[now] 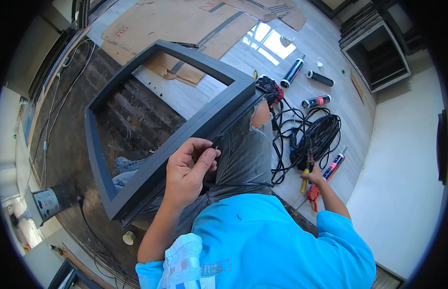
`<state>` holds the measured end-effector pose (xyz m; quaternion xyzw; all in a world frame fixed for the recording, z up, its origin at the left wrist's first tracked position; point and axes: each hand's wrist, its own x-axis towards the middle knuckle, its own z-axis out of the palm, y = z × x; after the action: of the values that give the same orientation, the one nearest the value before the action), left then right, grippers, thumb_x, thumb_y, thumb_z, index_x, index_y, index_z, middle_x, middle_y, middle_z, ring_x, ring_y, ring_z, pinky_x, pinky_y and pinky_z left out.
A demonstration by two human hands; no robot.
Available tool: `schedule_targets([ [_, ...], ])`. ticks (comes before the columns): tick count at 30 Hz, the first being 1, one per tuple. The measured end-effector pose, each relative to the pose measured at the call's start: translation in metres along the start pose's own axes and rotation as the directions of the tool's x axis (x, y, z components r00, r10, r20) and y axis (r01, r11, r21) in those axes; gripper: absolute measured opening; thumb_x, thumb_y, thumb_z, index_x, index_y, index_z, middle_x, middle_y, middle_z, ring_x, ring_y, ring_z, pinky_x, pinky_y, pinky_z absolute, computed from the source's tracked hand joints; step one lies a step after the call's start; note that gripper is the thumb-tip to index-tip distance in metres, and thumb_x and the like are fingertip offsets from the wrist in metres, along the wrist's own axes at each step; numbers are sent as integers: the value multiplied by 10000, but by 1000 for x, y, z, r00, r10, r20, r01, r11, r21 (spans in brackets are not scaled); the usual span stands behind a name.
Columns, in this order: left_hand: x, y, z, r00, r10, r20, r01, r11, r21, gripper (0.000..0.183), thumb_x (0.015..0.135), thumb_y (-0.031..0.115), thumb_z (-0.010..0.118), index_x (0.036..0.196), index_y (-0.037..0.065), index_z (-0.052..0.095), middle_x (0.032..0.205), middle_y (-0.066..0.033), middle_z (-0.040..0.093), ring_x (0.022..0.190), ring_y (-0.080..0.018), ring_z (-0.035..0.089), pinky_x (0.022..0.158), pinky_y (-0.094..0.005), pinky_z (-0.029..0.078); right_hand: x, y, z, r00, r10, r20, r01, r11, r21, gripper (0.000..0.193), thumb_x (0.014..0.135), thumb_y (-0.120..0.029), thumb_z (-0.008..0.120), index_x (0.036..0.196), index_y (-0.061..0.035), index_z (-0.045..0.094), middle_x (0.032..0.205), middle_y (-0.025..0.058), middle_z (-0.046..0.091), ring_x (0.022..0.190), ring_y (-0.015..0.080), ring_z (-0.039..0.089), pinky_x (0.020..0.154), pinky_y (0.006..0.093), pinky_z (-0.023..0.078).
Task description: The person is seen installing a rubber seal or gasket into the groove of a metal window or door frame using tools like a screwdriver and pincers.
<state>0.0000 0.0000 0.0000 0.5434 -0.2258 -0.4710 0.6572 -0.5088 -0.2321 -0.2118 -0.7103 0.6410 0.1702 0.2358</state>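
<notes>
My left hand (pixel 185 171) is closed, pinching the end of a thin black rubber strip (pixel 243 185) beside the grey window frame (pixel 185 126). The strip trails across my lap toward the right. The frame stands tilted over my legs, its near rail against my thigh. Off to the right and low, my right hand (pixel 314 176) grips a pair of pliers with yellow handles (pixel 305 183), their jaws pointing away from me. They are beside a loose black coil (pixel 325 135), and the exact jaw shape is too small to make out.
Several sealant tubes (pixel 292 73) lie on the right-hand floor, one next to a red-handled tool (pixel 313 193). A red and black power tool (pixel 270 89) is by my knee. Flattened cardboard (pixel 156 24) covers the far floor; a bucket (pixel 45 202) is at left.
</notes>
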Motion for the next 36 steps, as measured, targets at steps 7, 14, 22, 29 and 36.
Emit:
schedule_targets([
  [7, 6, 6, -9, 989, -78, 126, 99, 981, -169, 170, 1032, 125, 646, 1148, 2, 662, 949, -77, 725, 766, -90, 645, 681, -226, 517, 28, -3, -69, 988, 155, 8, -32, 147, 989, 430, 799, -31, 681, 1190, -68, 504, 836, 92, 607, 805, 235, 663, 765, 377, 568],
  [14, 5, 5, 3, 995, 66, 74, -44, 964, -261, 147, 968, 50, 722, 1104, 21, 677, 890, -35, 704, 754, -68, 631, 661, -213, 509, -45, -156, -158, 898, -3, -441, 437, 131, 890, 582, 792, 15, 654, 1354, -32, 512, 1059, 92, 625, 1008, 232, 659, 950, 377, 542],
  [22, 0, 6, 6, 980, 143, -137, -170, 962, -213, 131, 915, 52, 788, 1012, 37, 702, 874, 11, 695, 784, -33, 625, 702, -194, 506, -131, -292, -179, 668, -740, 78, 606, 601, 521, 891, 660, -83, 752, 1492, -19, 441, 1213, 54, 635, 1095, 138, 579, 973, 310, 464],
  [29, -4, 7, 0, 949, 219, -228, -229, 973, -14, 121, 898, 21, 787, 991, 36, 711, 876, 25, 681, 822, -20, 616, 740, -195, 495, -148, -323, -190, 555, -737, 385, 725, 656, 211, 908, 652, -164, 749, 1466, 41, 402, 1271, 246, 578, 1202, 420, 576, 1054, 451, 443],
  [36, 0, 3, -6, 927, 272, -259, -269, 962, 48, 127, 885, 25, 793, 995, 27, 730, 893, 19, 662, 805, -29, 607, 728, -204, 484, -149, -335, -204, 493, -759, 426, 791, 594, 143, 918, 655, -207, 744, 1456, 73, 394, 1307, 274, 541, 1241, 451, 544, 1075, 472, 426],
])
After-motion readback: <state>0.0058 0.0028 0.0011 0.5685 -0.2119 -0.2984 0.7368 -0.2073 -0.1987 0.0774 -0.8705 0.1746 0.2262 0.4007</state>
